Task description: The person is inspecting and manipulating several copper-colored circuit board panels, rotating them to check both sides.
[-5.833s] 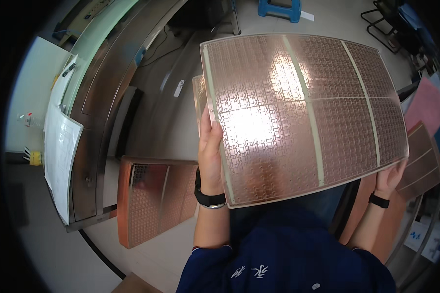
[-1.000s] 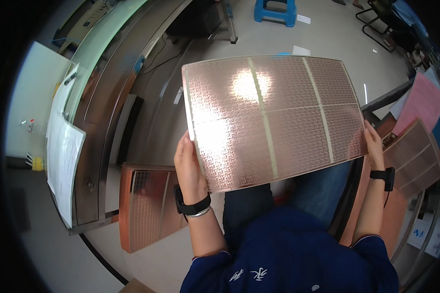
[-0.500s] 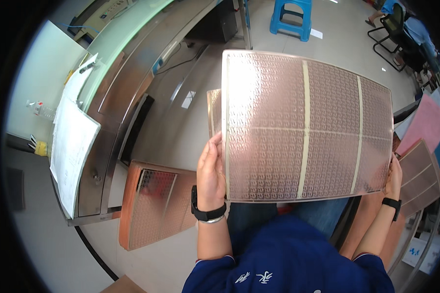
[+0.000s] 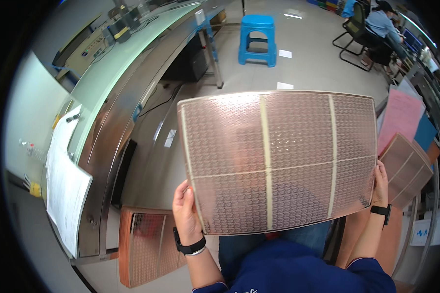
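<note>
A large copper-coloured circuit board panel (image 4: 300,136), covered in small repeated patterns and crossed by pale strips, is held up in front of my body. My left hand (image 4: 187,212) grips its left edge near the lower corner, thumb on the near face. On the opposite edge, my right hand (image 4: 380,185) is closed around the lower part; some of its fingers are hidden behind the panel. Below my left hand stands a thick stack of similar panels (image 4: 149,246). More such panels (image 4: 407,168) lean to the right, beyond my right hand.
A metal-framed bench with a glass top (image 4: 132,63) runs along the left, with papers (image 4: 66,195) at its near end. A blue plastic stool (image 4: 257,41) stands ahead on the floor. Pink paper (image 4: 400,117) lies at the right. A seated person (image 4: 384,24) is far right.
The panel has moved left and lower in view, and its tilt has changed, so the bright glare on its left side has faded. Both hands have kept their grip. The view now takes in more ahead.
</note>
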A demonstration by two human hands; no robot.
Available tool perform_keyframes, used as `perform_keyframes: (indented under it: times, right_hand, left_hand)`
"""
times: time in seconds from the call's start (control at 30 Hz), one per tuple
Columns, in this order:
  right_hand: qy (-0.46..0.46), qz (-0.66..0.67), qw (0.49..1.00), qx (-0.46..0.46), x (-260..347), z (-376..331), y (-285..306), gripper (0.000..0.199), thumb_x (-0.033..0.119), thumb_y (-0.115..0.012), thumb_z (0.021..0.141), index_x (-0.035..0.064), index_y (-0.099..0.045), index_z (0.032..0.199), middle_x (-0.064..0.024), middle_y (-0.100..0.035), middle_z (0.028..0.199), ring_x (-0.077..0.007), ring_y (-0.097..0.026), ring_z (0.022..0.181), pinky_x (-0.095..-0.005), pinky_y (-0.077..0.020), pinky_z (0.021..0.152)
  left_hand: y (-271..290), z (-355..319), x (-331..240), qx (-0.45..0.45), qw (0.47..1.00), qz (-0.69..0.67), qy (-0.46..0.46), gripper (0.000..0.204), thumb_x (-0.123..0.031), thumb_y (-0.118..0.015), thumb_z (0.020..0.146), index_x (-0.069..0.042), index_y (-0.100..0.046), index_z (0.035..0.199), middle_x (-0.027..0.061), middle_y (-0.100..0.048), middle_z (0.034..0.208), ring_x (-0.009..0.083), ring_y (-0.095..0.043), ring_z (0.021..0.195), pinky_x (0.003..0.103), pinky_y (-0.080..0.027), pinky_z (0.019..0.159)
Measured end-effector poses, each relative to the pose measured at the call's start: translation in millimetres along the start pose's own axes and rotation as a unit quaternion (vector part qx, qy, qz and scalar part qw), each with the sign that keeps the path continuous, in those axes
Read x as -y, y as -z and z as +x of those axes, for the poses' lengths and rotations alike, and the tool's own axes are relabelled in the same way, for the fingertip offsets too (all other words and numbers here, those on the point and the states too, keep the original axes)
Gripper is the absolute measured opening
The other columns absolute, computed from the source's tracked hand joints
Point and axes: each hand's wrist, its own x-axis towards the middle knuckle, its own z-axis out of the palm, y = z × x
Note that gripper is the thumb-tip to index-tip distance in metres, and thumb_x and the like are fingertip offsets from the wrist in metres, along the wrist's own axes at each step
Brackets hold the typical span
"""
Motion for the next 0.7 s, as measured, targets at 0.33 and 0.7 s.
perform_keyframes:
  times: [0.33, 0.7]
  right_hand:
    - [-0.001, 0.006, 0.996, 0.088, 26.1, -13.7, -5.4, 0.026, 0.018, -0.053, 0.091, 0.0036, -0.051, 0.112, -0.0017, -0.060, 0.100, -0.0083, -0.056, 0.089, -0.0232, -0.0446, 0.079]
    - [0.045, -0.001, 0.991, 0.123, 46.7, -19.1, -18.7, 0.028, 0.021, -0.060, 0.087, 0.0021, -0.054, 0.108, -0.0016, -0.058, 0.096, -0.0091, -0.053, 0.090, -0.0257, -0.0413, 0.084]
  left_hand:
    - [30.5, 11.9, 0.4, -0.028, 0.996, 0.073, -0.047, 0.020, -0.008, -0.051, 0.091, -0.001, -0.052, 0.110, 0.0073, -0.061, 0.101, 0.0132, -0.059, 0.091, 0.025, -0.049, 0.081]
    - [43.9, 19.1, 7.1, -0.062, 0.988, 0.128, -0.060, 0.023, -0.011, -0.049, 0.092, 0.001, -0.050, 0.112, 0.0076, -0.060, 0.103, 0.0139, -0.059, 0.090, 0.026, -0.049, 0.078]
